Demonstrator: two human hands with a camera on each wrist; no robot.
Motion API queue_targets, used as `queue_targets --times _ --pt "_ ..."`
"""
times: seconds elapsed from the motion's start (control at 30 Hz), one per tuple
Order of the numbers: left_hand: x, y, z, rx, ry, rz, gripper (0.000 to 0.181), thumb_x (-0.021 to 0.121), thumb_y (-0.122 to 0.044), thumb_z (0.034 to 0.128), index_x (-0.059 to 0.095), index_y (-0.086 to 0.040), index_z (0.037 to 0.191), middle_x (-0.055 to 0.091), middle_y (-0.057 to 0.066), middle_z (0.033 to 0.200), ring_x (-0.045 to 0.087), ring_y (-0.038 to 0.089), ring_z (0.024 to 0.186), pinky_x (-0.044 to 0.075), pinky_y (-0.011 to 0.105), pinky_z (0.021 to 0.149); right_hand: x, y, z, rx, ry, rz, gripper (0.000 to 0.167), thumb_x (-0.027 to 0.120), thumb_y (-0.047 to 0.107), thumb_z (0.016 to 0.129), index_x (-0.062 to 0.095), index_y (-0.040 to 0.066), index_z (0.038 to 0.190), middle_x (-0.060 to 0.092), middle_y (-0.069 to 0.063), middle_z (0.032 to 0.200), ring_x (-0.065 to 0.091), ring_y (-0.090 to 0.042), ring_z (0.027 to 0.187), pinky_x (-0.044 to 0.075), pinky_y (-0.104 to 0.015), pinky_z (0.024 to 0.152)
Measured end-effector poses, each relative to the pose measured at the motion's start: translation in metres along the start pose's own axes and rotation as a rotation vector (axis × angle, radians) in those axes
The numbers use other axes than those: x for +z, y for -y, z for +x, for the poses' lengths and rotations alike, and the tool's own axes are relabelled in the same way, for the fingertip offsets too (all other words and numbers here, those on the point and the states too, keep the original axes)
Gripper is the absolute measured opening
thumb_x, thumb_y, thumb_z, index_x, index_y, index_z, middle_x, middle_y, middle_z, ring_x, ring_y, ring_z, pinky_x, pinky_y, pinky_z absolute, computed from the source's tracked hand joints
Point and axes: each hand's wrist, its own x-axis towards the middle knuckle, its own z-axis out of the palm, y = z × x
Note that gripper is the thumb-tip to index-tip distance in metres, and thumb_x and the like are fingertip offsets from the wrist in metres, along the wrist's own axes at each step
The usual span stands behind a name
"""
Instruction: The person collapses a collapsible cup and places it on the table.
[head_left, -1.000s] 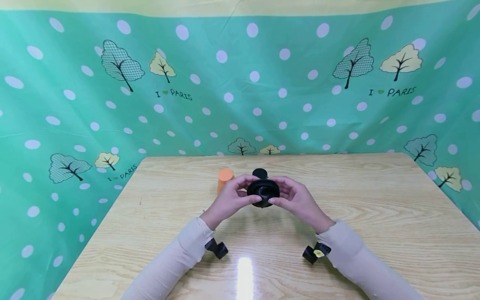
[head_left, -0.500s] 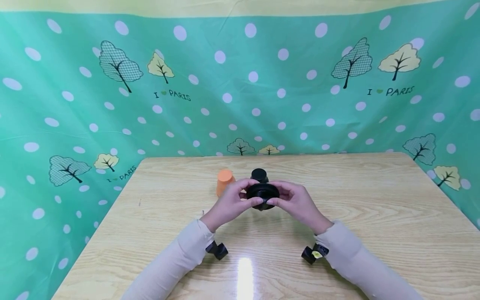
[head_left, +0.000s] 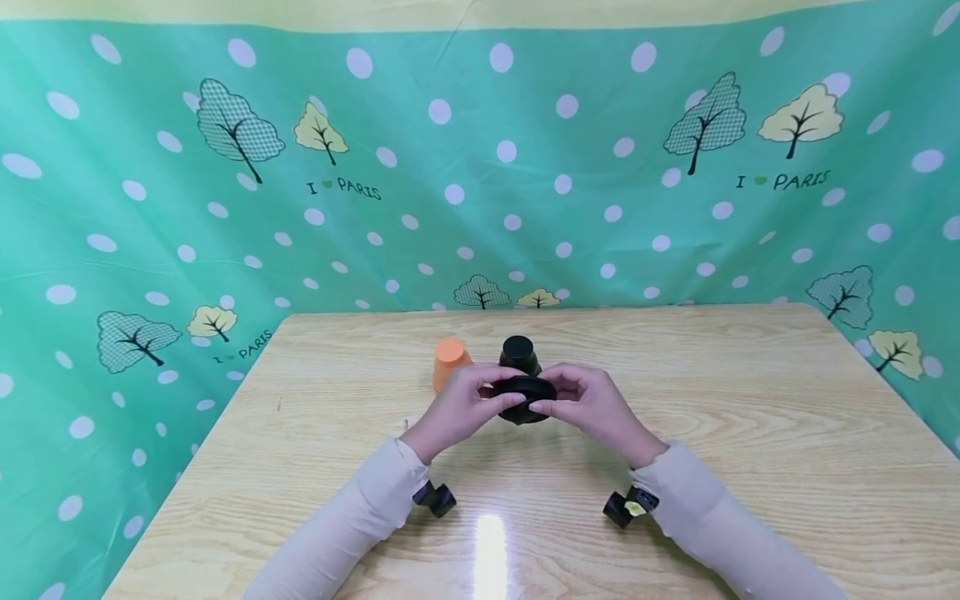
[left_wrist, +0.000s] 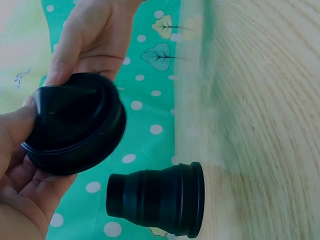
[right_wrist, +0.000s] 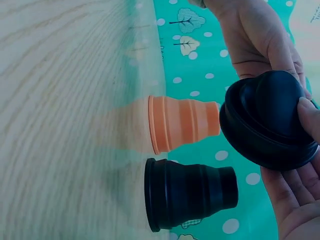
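A pale wood-grain bench is lit by a bright streak of glare at its near edge. Beige sleeves are worn on both arms, and a small black camera is strapped at each wrist. Above the bench, a black collapsible cup is gripped at its left by the left hand and at its right by the right hand, with thumbs and curled fingers pressed against it. The cup is seen partly folded: a thick, round, smooth rim is topped by a lopsided bulge. Just beyond, a second black cup is stood upside down, its stepped wall narrowed toward a flat top. An orange cup of the same stepped form is set just beside it, on the left. The bench's far edge is backed by a green curtain, printed with white dots, trees and "PARIS" lettering.
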Motion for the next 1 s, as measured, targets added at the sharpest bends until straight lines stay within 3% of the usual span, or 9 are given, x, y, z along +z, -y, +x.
queue_targets --times 0.27,0.37,0.57,0.73,1.0 --pt "0.001 -0.0004 -0.0005 -0.069 0.067 0.09 0.028 0.072 -0.02 0.0843 0.07 -0.01 0.111 0.07 0.005 0.103 0.063 0.007 0.082 0.054 0.02 0.066 0.0015 -0.0019 0.0011 -0.016 0.083 -0.1 0.027 0.073 0.005 0.081 0.064 -0.003 0.105 0.068 -0.015 0.097 0.066 -0.018 0.086 0.055 -0.025 0.075" --pt "0.0009 0.0001 -0.001 -0.109 0.042 0.005 0.032 0.071 -0.022 0.0855 0.068 -0.009 0.114 0.069 0.007 0.107 0.065 0.009 0.086 0.054 0.021 0.07 0.0009 -0.0011 0.0005 -0.016 0.065 -0.091 0.026 0.073 0.004 0.081 0.064 -0.002 0.105 0.067 -0.015 0.098 0.065 -0.018 0.088 0.055 -0.026 0.077" --pt "-0.0026 0.0015 -0.0002 -0.152 -0.034 -0.209 0.034 0.068 -0.02 0.0879 0.064 -0.008 0.12 0.067 0.01 0.11 0.066 0.016 0.091 0.055 0.027 0.077 -0.0025 -0.0001 0.001 -0.011 -0.061 0.027 0.026 0.071 0.002 0.082 0.061 -0.003 0.106 0.063 -0.015 0.102 0.063 -0.013 0.09 0.055 -0.026 0.077" --pt "-0.0023 0.0005 0.0015 -0.151 -0.068 -0.228 0.038 0.07 -0.014 0.0864 0.06 -0.002 0.121 0.067 0.013 0.102 0.064 0.016 0.088 0.054 0.026 0.078 -0.004 0.0003 0.0028 0.01 -0.139 0.099 0.029 0.07 0.0 0.082 0.058 -0.008 0.107 0.064 -0.019 0.102 0.063 -0.01 0.089 0.055 -0.023 0.076" --pt "-0.0002 -0.0047 0.0028 -0.162 -0.103 -0.193 0.032 0.069 -0.012 0.0866 0.062 0.0 0.116 0.065 0.014 0.096 0.061 0.013 0.081 0.053 0.021 0.071 -0.0044 -0.0006 0.0036 0.024 -0.097 0.091 0.031 0.07 0.003 0.084 0.058 -0.009 0.11 0.066 -0.024 0.102 0.067 -0.011 0.087 0.055 -0.024 0.077"
